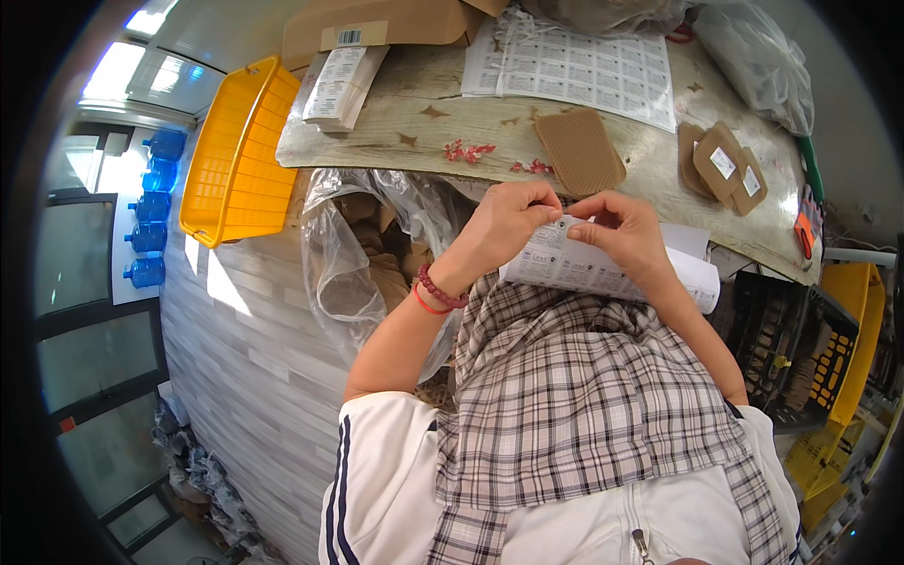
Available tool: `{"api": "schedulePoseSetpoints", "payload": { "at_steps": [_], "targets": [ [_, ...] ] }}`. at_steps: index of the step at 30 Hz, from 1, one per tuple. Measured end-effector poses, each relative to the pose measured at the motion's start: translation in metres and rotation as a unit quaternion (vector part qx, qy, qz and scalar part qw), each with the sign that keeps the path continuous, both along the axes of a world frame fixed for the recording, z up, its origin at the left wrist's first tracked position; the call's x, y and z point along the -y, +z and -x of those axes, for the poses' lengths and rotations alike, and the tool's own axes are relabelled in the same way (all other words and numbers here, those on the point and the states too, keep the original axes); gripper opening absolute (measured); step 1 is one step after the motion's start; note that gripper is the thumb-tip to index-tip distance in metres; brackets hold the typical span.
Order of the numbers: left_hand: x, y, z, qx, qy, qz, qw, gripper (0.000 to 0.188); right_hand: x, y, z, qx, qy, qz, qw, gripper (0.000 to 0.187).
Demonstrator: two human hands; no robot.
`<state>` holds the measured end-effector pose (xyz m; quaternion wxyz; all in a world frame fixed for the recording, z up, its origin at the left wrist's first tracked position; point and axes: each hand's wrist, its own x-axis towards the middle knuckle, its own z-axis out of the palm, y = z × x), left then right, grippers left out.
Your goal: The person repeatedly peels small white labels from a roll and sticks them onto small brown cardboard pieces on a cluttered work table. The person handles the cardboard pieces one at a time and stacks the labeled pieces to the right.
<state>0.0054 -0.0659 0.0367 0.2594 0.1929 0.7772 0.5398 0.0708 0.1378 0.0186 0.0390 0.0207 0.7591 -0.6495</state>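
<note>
A white sheet of printed labels (pixel 565 264) lies over my lap at the table's near edge, its right end curled. My left hand (pixel 513 221), with red bracelets at the wrist, is closed in a pinch at the sheet's upper edge. Close beside it, my right hand (pixel 621 231) pinches the same edge between thumb and fingers. Whether a loosened label is between the fingertips is too small to tell. Just beyond my hands lie ribbed brown rounded pads (pixel 576 151), stacked. Farther right, several similar pads (pixel 723 165) overlap, some with a white label on them.
More label sheets (pixel 603 71) lie at the back of the table (pixel 414 108), near a label stack (pixel 337 85) and cardboard box (pixel 377 24). A plastic bag with brown pieces (pixel 325 245) hangs below the edge. A yellow basket (pixel 240 155) is left; a black crate (pixel 786 348), right.
</note>
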Motion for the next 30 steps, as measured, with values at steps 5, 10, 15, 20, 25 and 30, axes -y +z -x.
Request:
{"api": "schedulePoseSetpoints", "payload": {
  "at_steps": [5,10,15,20,25,30],
  "targets": [
    [0.002,-0.005,0.001,0.014,0.013,0.016,1.000,0.016,0.017,-0.005,-0.009,-0.299,-0.058,-0.280,0.910,0.021],
    [0.003,-0.006,0.002,0.004,0.021,0.020,1.000,0.018,0.022,0.001,-0.008,-0.381,-0.051,-0.369,0.846,0.018],
    [0.004,-0.014,0.004,0.013,0.010,0.032,0.999,0.017,0.028,-0.011,-0.005,-0.378,-0.074,-0.321,0.865,0.021],
    [0.004,-0.004,0.018,0.263,-0.007,0.076,0.962,0.017,0.034,-0.017,-0.005,-0.353,-0.091,-0.273,0.890,0.023],
    [0.005,-0.008,0.034,0.312,-0.048,0.058,0.947,0.016,0.033,-0.017,-0.007,-0.356,-0.058,-0.274,0.892,0.023],
    [-0.005,-0.021,0.052,0.287,-0.101,0.094,0.948,0.010,0.029,-0.017,-0.009,-0.431,-0.007,-0.277,0.859,0.024]
  ]
}}
